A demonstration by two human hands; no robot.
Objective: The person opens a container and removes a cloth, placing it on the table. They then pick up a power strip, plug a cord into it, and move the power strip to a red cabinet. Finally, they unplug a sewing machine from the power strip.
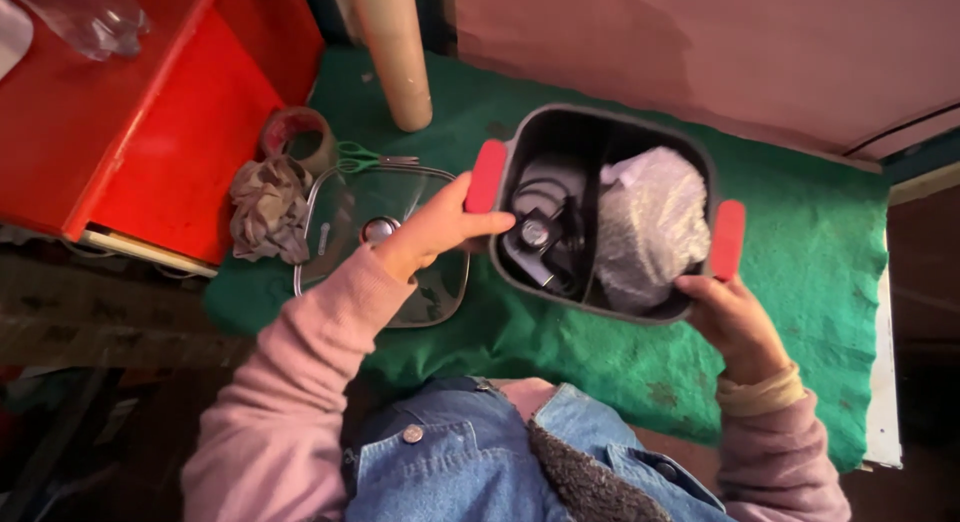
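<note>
Standing right by them: the surface [800, 242] is covered in a fuzzy green felt-like cloth, a bit stained in spots, with a glossy red cabinet [130, 112] butting up against its far left side. Biggest thing on the green is a dark grey squarish pot [610, 122] with rounded corners and a soft-looking red handle on each side, sitting in the middle-right of the cloth. Inside it's split by a divider, one side holding a black coiled cord with a plug [545, 232], the other stuffed with a crinkly whitish plastic bag [650, 222]. Just left of the pot lies a squarish glass lid [350, 202] with a metal rim and round knob, flat on the cloth. The person's in pink knit sleeves and a denim vest with fleecy lining. Their left hand [435, 227] is reaching over the lid, fingers stretched out loosely toward the pot's left red handle and touching the rim there, not really wrapped around anything. The right hand [735, 317] is curled at the pot's near right rim, just below the other handle. Behind the lid there's a cardboard tube [395, 52], a crumpled greyish rag [268, 210], a roll of brown tape [298, 134], and green-handled scissors [372, 160].
</note>
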